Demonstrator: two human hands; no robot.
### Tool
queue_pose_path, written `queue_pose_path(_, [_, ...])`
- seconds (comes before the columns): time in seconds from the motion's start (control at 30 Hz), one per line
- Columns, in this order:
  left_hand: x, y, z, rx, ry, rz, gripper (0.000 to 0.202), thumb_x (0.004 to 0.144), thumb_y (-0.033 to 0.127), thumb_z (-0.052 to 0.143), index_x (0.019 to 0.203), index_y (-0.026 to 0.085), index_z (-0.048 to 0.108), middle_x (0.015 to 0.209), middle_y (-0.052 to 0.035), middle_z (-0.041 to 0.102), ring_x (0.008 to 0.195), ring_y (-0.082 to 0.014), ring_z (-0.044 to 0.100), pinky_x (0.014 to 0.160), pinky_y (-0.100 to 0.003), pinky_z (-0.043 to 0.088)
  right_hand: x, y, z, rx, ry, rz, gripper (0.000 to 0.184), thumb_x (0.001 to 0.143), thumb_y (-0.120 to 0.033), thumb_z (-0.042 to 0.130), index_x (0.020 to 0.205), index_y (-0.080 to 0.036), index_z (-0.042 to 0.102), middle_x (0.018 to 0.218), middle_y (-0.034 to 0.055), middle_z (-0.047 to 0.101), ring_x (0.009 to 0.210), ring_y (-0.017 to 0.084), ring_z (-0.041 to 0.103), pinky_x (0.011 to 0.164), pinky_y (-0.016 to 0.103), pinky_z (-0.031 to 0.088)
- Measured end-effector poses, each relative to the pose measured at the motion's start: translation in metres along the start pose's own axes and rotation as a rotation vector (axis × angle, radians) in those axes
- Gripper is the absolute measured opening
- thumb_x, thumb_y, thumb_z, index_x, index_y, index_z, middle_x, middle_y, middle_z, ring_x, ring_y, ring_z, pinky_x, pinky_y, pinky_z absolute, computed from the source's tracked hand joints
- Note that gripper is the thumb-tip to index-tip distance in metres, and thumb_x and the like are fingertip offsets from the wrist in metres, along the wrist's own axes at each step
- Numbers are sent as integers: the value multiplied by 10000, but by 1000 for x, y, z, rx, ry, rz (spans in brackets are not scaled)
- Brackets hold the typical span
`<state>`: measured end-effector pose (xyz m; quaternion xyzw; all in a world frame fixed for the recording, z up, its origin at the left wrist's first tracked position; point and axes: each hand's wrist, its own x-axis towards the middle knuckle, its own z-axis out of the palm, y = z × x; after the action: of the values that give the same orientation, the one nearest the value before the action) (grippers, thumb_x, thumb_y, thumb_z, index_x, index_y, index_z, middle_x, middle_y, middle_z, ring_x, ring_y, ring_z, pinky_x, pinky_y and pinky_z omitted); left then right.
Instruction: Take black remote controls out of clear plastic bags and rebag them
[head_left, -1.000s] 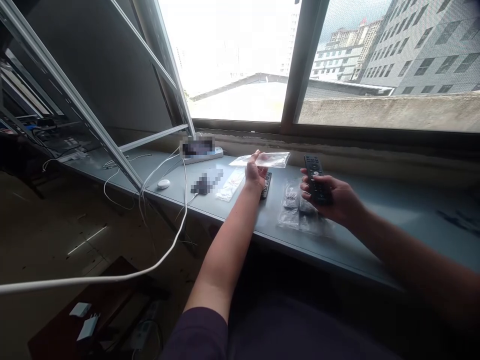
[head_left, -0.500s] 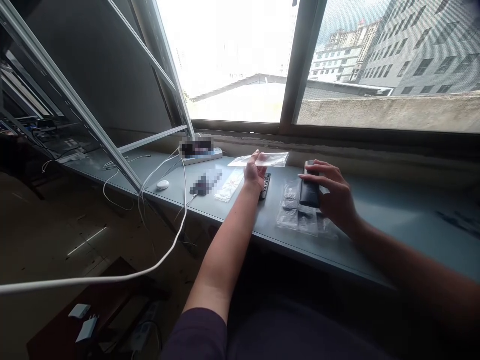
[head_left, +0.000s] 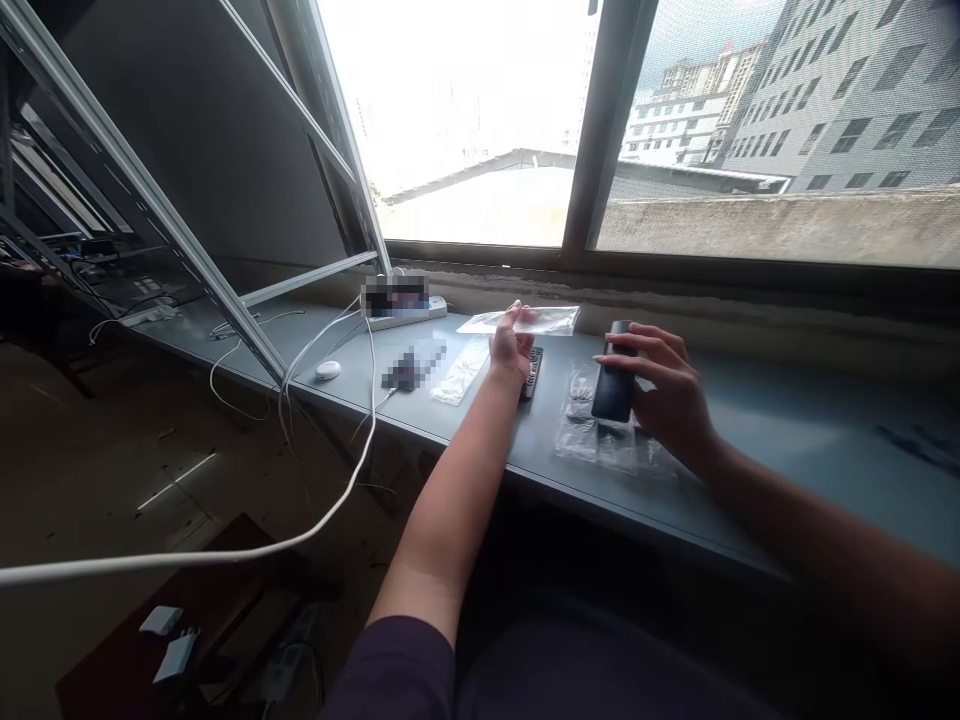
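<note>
My left hand (head_left: 511, 345) pinches one end of an empty clear plastic bag (head_left: 540, 320) and holds it level above the grey sill (head_left: 787, 430). My right hand (head_left: 664, 390) grips a black remote (head_left: 613, 380) with its smooth back turned up, fingers wrapped over the top. A second black remote (head_left: 532, 369) lies on the sill just below my left hand. Clear bags with small dark parts (head_left: 592, 425) lie under the held remote.
A white power strip (head_left: 405, 312) sits by the window frame, with white cables (head_left: 330, 470) trailing off the sill. A small white round item (head_left: 327, 369), a blurred dark object (head_left: 409, 366) and another clear bag (head_left: 461, 368) lie to the left. Metal frame bars (head_left: 150, 200) slant at left.
My right hand has turned the remote over, buttons no longer showing, and lowered it a little toward the bags. My left hand with the clear bag has stayed in place.
</note>
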<state>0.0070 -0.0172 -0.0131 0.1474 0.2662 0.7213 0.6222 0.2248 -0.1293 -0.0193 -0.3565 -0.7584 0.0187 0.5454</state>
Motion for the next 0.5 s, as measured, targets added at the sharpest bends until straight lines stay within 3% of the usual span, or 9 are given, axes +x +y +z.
queue_pose_path(0.1, [0,0,-1,18,-11,4,192,922,253,876,1101,247,807,1093,-31,821,935,-125,786,634,-151,499,1,2,0,-6,-7,-16,130,988,-359,833,1092,-411,891,1326,46,838,1457,426,634,1244,742,487])
queue_pose_path(0.23, [2,6,-4,-49,-2,74,234,923,221,850,1155,243,823,1148,-48,818,986,-140,790,640,-143,530,-4,6,2,-27,-6,68,254,1020,-444,814,1246,-332,846,1240,98,859,1296,429,747,1135,683,580])
queue_pose_path(0.37, [3,17,-8,-166,82,165,218,946,227,822,1163,225,828,1245,-61,815,1026,-126,778,671,-118,546,-9,3,4,72,-36,230,353,1055,-529,765,1312,-287,764,1047,88,859,972,369,846,880,537,677])
queue_pose_path(0.5, [3,19,-8,-182,107,120,277,950,225,808,1225,257,831,1215,-50,821,981,-121,777,651,-118,546,-11,-4,7,282,-48,376,422,1055,-558,764,1392,-313,701,922,21,811,708,279,805,599,398,643])
